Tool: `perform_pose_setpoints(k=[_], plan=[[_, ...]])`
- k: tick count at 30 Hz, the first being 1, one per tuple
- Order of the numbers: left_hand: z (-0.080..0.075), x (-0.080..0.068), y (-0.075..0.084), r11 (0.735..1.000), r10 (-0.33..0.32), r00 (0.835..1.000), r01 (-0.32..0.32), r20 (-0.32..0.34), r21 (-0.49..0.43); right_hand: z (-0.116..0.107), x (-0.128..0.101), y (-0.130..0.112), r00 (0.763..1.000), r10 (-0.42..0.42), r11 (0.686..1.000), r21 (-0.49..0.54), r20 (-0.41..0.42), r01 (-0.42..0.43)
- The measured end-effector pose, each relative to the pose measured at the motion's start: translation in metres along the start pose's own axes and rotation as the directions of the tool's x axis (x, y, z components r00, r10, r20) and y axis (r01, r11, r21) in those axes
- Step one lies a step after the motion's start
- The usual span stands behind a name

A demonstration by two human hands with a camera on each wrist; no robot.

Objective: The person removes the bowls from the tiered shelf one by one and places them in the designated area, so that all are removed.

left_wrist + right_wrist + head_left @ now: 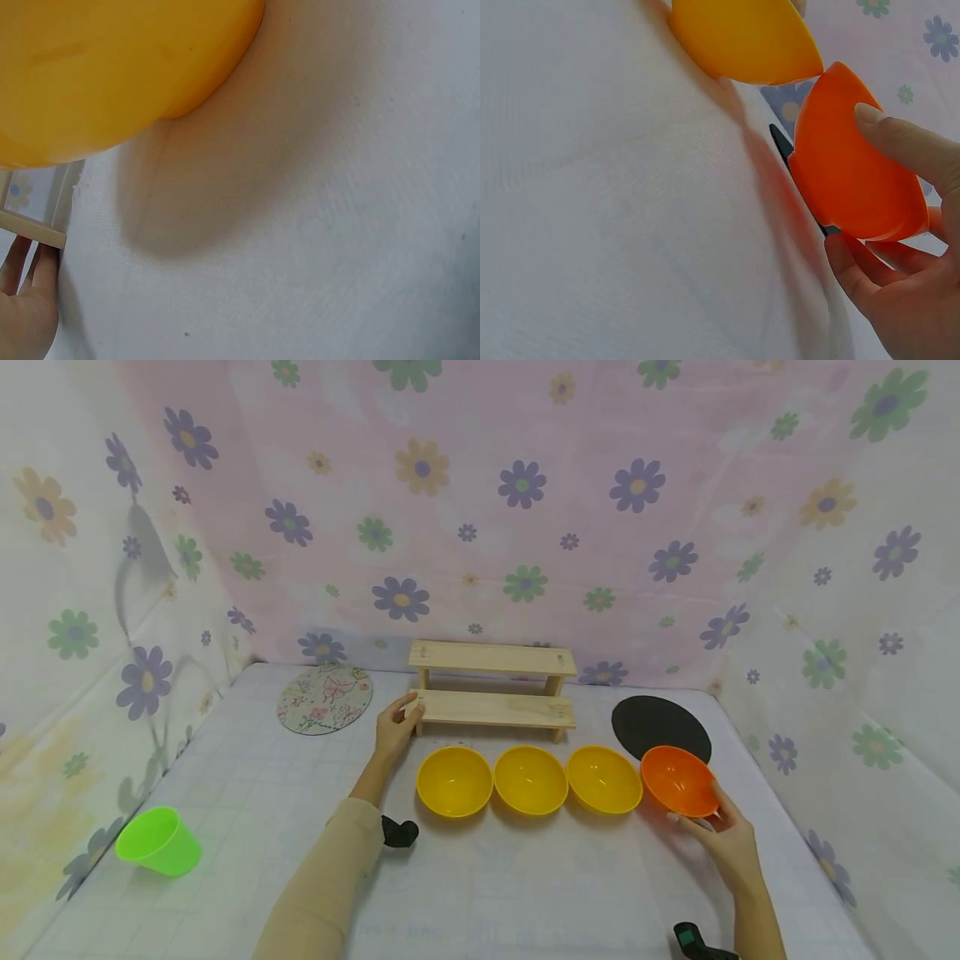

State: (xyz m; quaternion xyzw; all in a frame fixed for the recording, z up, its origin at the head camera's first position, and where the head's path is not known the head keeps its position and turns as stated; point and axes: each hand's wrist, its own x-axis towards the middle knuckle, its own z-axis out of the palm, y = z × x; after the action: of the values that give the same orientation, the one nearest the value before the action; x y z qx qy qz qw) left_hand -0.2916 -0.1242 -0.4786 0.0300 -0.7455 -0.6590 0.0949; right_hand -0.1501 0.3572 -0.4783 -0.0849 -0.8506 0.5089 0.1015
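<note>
My left hand (394,727) holds the left end of the lower board of a two-tier wooden stand (487,708); in the left wrist view its fingers (45,271) meet the board's end. On the right, my right hand (726,843) grips an orange bowl (678,782), thumb on its outer wall, as the right wrist view shows. Left of it, three yellow bowls, the left one (454,782), the middle one (531,781) and the right one (604,780), stand upright in a row before the stand. The orange bowl's rim meets or nearly meets the right yellow bowl.
A black round mat (660,727) lies behind the orange bowl, partly covered by it in view. A patterned round mat (325,699) lies left of the stand. Far left, a green cup (160,842) stands on the white cloth. Flowered cloth walls (480,510) enclose the table.
</note>
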Motion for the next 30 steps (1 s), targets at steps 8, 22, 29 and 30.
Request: perform_pose_setpoints(k=[8, 22, 29, 30], plan=[[-0.001, 0.0, 0.0, 1.0, -0.018, 1.0, 0.019, 0.011, -0.014, 0.002, -0.001, 0.004, 0.996, 0.089, 0.996, -0.029, 0.029, -0.088], [-0.004, -0.004, -0.008, 0.993, -0.013, 1.0, 0.015, -0.015, 0.114, 0.002, 0.002, -0.002, 0.993, 0.07, 0.99, -0.131, 0.091, -0.058], [-0.012, -0.019, -0.01, 0.98, 0.013, 0.997, -0.027, 0.072, 0.199, -0.002, 0.0, -0.011, 0.995, -0.061, 0.969, -0.235, 0.084, 0.079], [-0.014, -0.022, -0.01, 0.973, 0.019, 0.996, -0.038, 0.085, 0.229, -0.002, 0.0, -0.013, 0.992, -0.099, 0.959, -0.259, 0.073, 0.115]])
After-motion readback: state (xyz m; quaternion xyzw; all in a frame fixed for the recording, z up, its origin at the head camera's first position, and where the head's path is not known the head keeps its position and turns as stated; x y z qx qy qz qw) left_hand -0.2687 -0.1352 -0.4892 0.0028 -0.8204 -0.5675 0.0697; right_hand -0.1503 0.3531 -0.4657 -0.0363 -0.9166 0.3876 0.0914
